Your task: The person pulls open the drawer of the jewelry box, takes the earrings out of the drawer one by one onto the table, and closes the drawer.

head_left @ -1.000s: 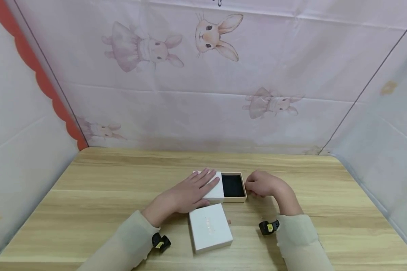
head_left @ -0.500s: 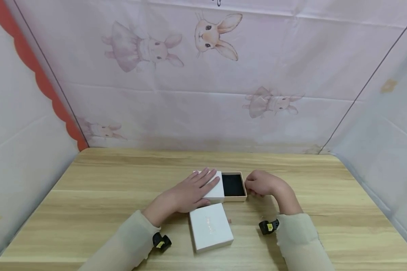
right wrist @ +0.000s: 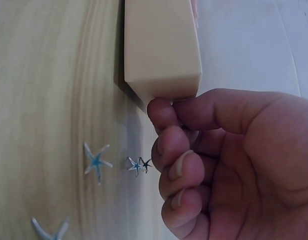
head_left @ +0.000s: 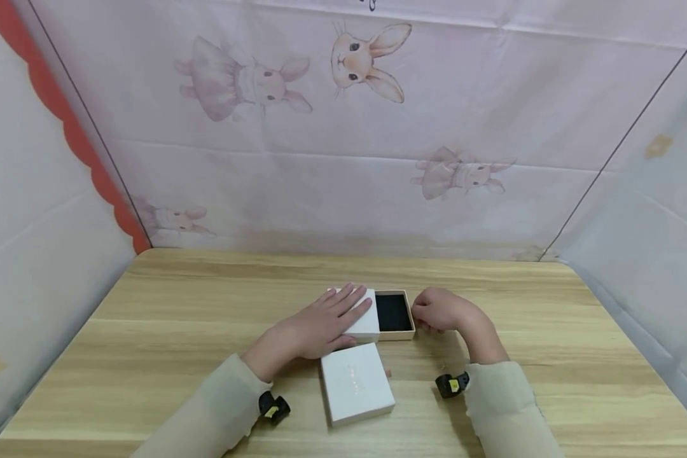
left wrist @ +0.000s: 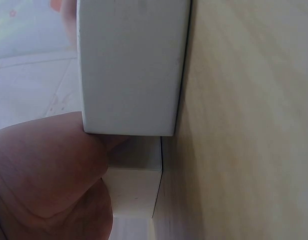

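Note:
My left hand (head_left: pixel 317 331) rests spread on the white sleeve (head_left: pixel 369 327) of a small drawer box, fingers straight across its top, thumb near its front edge. Out of the sleeve's right end sticks the beige drawer (head_left: pixel 397 336), lined with a black pad (head_left: pixel 393 312). At the drawer's outer end, thumb and forefinger of my right hand (head_left: pixel 443 310) pinch together, the other fingers curled; what lies between the fingertips is hidden. A second white box (head_left: pixel 357 384), closed, with faint gold lettering and a small ribbon tab (head_left: pixel 388 373), lies just in front.
Silver starfish-shaped pieces with blue centres, one (right wrist: pixel 97 162) apart from a small pair (right wrist: pixel 138 165), lie on the wooden table (head_left: pixel 235 280) beside my right hand. Wrist cameras (head_left: pixel 274 407) hang by both sleeves. A rabbit-print cloth (head_left: pixel 298 191) stands behind the table.
The drawer has slid slightly left into its sleeve, with my right hand shifting along with it. My left hand and the second box stay in place.

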The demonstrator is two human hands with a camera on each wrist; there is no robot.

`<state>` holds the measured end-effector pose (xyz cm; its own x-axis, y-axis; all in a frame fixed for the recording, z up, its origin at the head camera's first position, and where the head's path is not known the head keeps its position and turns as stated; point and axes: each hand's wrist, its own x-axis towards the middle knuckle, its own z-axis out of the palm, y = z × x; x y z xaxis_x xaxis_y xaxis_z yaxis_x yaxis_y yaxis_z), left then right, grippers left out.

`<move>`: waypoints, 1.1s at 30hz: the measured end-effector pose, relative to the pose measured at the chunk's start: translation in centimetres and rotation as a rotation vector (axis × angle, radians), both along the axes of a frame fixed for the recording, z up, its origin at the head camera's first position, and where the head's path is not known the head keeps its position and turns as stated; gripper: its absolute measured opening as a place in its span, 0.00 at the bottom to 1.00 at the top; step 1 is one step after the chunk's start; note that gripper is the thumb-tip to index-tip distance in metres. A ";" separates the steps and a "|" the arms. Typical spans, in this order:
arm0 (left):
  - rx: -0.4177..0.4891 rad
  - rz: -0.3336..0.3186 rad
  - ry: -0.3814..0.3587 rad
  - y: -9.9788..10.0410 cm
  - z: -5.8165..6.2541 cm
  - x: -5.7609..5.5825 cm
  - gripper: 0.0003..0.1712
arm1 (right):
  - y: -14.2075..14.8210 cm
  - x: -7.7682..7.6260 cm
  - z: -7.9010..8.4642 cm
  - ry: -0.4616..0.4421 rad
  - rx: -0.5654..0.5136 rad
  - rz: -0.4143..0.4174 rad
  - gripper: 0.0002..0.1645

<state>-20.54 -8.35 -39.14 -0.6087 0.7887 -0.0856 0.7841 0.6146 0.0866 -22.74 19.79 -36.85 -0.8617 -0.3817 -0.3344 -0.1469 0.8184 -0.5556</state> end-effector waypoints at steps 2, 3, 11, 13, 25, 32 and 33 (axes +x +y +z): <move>0.000 0.000 -0.002 0.0 0.0 0.0 0.41 | -0.1 0.0 0.0 0.006 0.004 -0.002 0.20; 0.001 0.001 -0.001 0.0 0.0 0.0 0.41 | -0.1 0.0 0.1 0.007 0.006 -0.002 0.20; 0.004 -0.001 0.013 0.0 0.0 0.0 0.41 | -0.2 -0.1 0.0 0.021 0.022 -0.001 0.20; 0.005 0.000 0.004 -0.1 0.0 0.0 0.41 | -0.3 0.0 0.0 0.029 0.023 0.006 0.19; 0.017 0.002 -0.001 0.0 -0.3 0.1 0.41 | -0.7 0.1 0.0 0.048 0.055 0.002 0.20; 0.012 0.001 0.002 -0.1 -0.4 0.0 0.41 | -0.9 0.2 0.0 0.055 0.070 -0.004 0.21; 0.012 0.000 0.007 -0.1 -0.4 -0.1 0.41 | -0.9 0.2 0.0 0.054 0.071 -0.006 0.21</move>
<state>-20.60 -8.41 -39.51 -0.6089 0.7899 -0.0725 0.7850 0.6132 0.0885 -22.57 18.87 -36.80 -0.8815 -0.3535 -0.3130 -0.1702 0.8562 -0.4879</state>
